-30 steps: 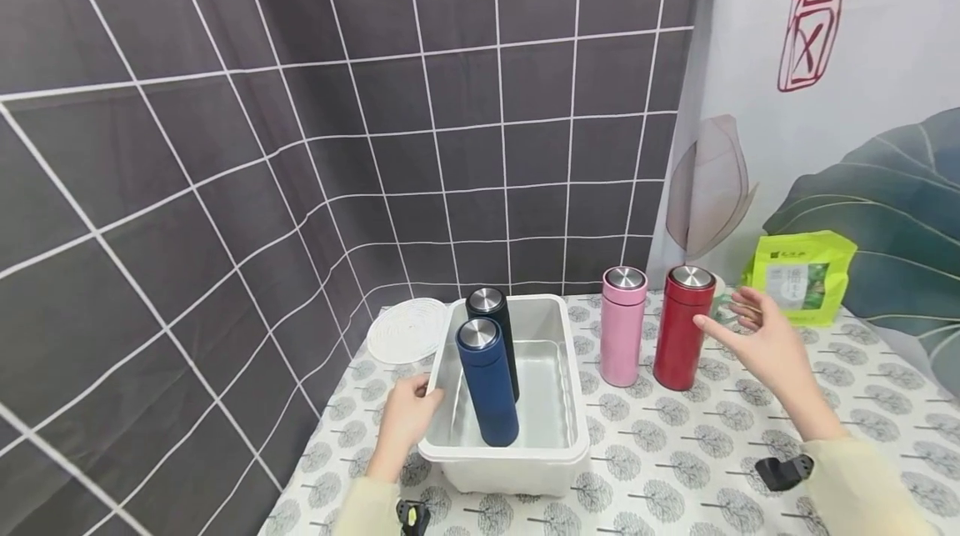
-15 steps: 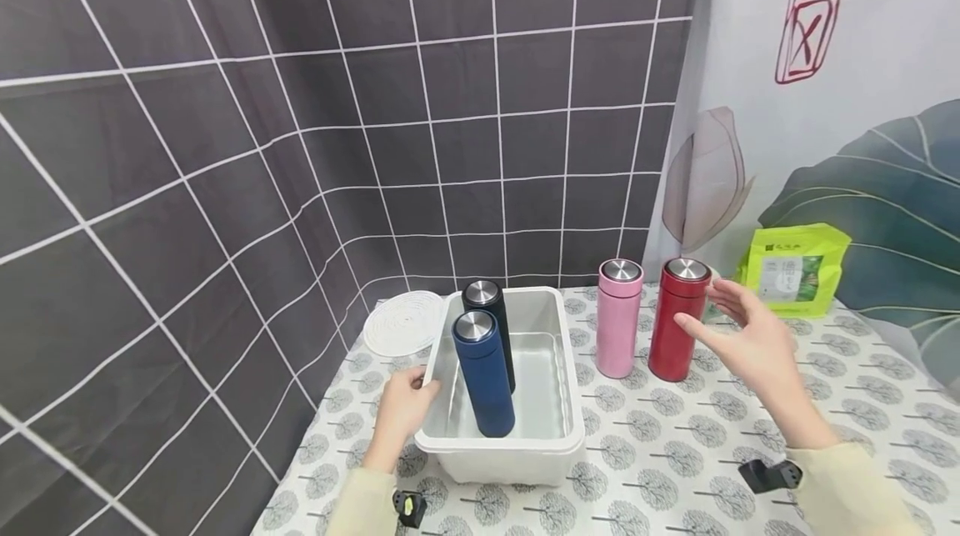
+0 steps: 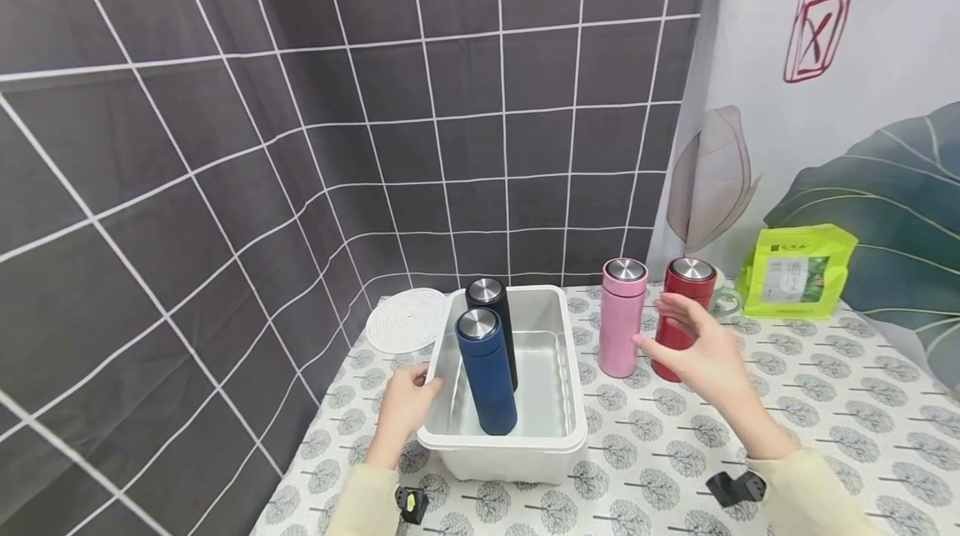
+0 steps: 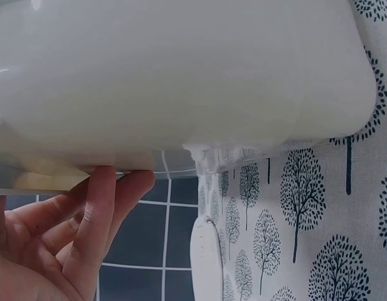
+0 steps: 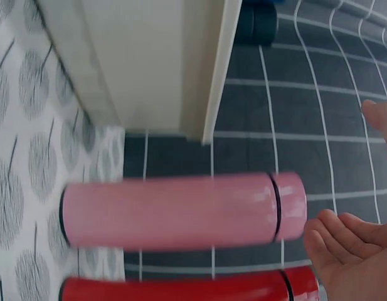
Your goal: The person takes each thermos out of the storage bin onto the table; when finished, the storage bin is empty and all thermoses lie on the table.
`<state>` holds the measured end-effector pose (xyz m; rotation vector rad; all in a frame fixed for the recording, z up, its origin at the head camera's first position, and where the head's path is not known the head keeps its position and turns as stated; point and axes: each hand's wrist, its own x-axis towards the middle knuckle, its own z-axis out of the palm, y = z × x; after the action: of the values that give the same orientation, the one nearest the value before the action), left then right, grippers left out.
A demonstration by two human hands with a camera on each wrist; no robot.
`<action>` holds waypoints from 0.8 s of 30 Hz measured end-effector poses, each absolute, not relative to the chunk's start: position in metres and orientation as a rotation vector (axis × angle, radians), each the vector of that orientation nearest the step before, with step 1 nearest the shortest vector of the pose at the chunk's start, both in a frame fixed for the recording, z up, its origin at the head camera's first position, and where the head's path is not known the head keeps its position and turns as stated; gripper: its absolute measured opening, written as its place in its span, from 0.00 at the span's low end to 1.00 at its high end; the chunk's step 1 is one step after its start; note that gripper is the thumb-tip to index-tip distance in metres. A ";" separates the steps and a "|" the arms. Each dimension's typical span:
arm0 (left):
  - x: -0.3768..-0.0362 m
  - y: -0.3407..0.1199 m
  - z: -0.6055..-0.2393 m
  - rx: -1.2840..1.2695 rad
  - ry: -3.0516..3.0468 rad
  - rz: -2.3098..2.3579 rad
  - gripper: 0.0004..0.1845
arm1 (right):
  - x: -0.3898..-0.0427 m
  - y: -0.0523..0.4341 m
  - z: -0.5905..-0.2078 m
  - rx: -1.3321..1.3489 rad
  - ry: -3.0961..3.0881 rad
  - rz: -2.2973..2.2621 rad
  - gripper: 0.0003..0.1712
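Note:
A white plastic tub [image 3: 510,457] stands on the tree-patterned tablecloth. A blue flask [image 3: 486,373] and a black flask [image 3: 491,323] stand upright in it. My left hand [image 3: 408,403] grips the tub's left rim, thumb on top; in the left wrist view its fingers [image 4: 99,213] lie under the lip of the tub [image 4: 180,75]. To the right of the tub stand a pink flask [image 3: 621,318] and a red flask [image 3: 686,298]. My right hand [image 3: 693,348] hovers open in front of the red flask, fingers spread towards the pink flask [image 5: 174,210], touching neither.
A white round mat [image 3: 405,319] lies behind the tub's left corner. A green packet [image 3: 798,269] stands at the back right, with a pale mug [image 3: 723,298] behind the red flask. A grey tiled wall closes the back and left.
My right hand has moved left, from the red flask's right side to in front of it, nearer the pink flask. The left hand stays on the tub's rim.

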<state>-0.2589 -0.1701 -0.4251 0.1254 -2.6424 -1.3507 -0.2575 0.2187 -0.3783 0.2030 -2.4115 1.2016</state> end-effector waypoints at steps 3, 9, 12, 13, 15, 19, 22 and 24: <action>-0.259 -0.170 -0.425 0.114 -2.642 -1.349 0.18 | -0.258 0.206 -0.381 0.282 -2.405 1.258 0.42; -0.260 -0.170 -0.425 0.113 -2.640 -1.339 0.17 | -0.259 0.180 -0.380 0.348 -2.470 1.344 0.42; -0.260 -0.170 -0.425 0.123 -2.644 -1.337 0.18 | -0.259 0.168 -0.378 0.381 -2.496 1.400 0.42; -0.259 -0.170 -0.424 0.126 -2.645 -1.340 0.18 | -0.259 0.165 -0.378 0.400 -2.498 1.426 0.42; -0.260 -0.170 -0.424 0.128 -2.645 -1.342 0.18 | -0.260 0.157 -0.378 0.450 -2.500 1.476 0.42; -0.260 -0.170 -0.423 0.125 -2.641 -1.337 0.18 | -0.263 0.144 -0.377 0.568 -2.496 1.590 0.42; -0.260 -0.170 -0.423 0.116 -2.638 -1.328 0.18 | -0.264 0.134 -0.376 0.619 -2.520 1.623 0.43; -0.259 -0.170 -0.424 0.111 -2.637 -1.326 0.17 | -0.263 0.127 -0.374 0.646 -2.542 1.624 0.43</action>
<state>-0.2595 -0.1700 -0.4239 0.1109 -2.6373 -1.3260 -0.2635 0.1271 -0.3741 0.6461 -2.5417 1.6244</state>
